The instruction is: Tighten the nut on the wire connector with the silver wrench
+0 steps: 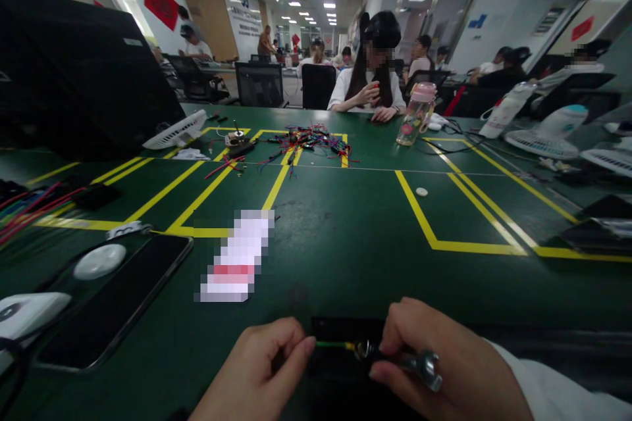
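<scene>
Low in the middle, my left hand (261,365) is closed, its thumb and forefinger pinching one end of a thin green wire (330,344). The wire runs right to a small yellow piece at the shiny, rounded metal end of a dark tool (364,348). My right hand (434,348) is closed around that tool, and a silver, fork-shaped metal part (428,370) sticks out past the fingers. The tool's exact kind is hard to make out, since the fingers cover much of it. Beneath both hands is a black surface (340,323) at the table's near edge.
A pixelated white paper (239,253) and a dark phone (118,296) lie to the left on the green table (316,230). Tangled wires (311,138) sit farther back, near a clear bottle (417,115). Across the table sits a person (372,79). A black monitor (74,72) stands at left.
</scene>
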A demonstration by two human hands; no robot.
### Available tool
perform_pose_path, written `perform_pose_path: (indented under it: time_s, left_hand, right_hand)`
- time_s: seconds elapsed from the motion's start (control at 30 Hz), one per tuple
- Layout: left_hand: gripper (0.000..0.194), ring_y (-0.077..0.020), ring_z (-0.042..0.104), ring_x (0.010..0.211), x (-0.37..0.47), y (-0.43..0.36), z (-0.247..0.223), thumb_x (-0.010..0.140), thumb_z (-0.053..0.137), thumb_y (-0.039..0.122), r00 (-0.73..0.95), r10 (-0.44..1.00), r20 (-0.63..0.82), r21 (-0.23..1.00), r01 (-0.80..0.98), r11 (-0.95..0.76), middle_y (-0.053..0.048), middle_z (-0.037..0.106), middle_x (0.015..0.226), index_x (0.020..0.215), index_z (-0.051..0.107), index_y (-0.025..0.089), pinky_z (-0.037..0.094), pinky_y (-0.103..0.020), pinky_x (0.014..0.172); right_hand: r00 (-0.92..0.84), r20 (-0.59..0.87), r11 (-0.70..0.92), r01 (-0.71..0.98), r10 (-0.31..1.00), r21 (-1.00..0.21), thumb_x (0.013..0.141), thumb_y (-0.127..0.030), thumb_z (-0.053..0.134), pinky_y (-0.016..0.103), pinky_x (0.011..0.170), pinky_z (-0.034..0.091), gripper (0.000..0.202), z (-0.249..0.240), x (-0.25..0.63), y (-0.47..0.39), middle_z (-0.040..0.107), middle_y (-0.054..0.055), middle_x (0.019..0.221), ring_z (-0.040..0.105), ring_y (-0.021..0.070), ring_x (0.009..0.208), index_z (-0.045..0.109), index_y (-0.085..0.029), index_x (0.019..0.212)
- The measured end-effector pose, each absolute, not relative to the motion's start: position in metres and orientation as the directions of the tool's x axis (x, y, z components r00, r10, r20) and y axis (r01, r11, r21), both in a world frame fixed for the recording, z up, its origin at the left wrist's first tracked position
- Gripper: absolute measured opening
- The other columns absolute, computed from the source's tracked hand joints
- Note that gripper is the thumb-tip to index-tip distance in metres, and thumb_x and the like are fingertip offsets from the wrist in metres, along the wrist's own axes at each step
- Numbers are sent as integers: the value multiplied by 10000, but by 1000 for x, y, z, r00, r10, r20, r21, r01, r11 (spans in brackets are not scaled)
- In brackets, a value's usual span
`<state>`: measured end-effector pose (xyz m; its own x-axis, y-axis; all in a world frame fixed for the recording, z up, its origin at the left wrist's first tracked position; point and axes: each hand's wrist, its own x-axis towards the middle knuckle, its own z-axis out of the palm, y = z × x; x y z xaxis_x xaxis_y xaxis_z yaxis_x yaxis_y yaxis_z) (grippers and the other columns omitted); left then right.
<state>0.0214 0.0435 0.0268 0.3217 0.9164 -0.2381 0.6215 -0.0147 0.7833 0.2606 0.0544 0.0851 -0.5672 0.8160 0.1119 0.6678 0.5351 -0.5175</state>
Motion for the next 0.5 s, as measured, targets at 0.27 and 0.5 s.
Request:
perform_pose_path:
  time_s: [0.27, 0.5]
  left_hand:
    - [394, -137, 466, 559, 23, 43, 30, 942, 402, 419, 318, 915, -248, 782, 624, -5, 39, 473, 580, 625, 441, 188, 318, -227, 515]
    - [371, -136, 453, 556, 23, 44, 31, 938, 410, 393, 308, 918, -250, 775, 631, -1, 41, 461, 583, 630, 443, 188, 307, -230, 515]
  right_hand:
    - [-584, 45, 522, 686, 811, -506, 691, -60, 618, 209, 458, 364, 155, 86, 258, 54, 588, -16, 677, 509, 117, 516, 534, -187, 715]
    - [-593, -59, 488, 711, 803, -507, 717, -66, 619, 232, 529, 393, 116, 98, 254, 61, 612, 8, 714, 547, 144, 601, 570, -170, 735]
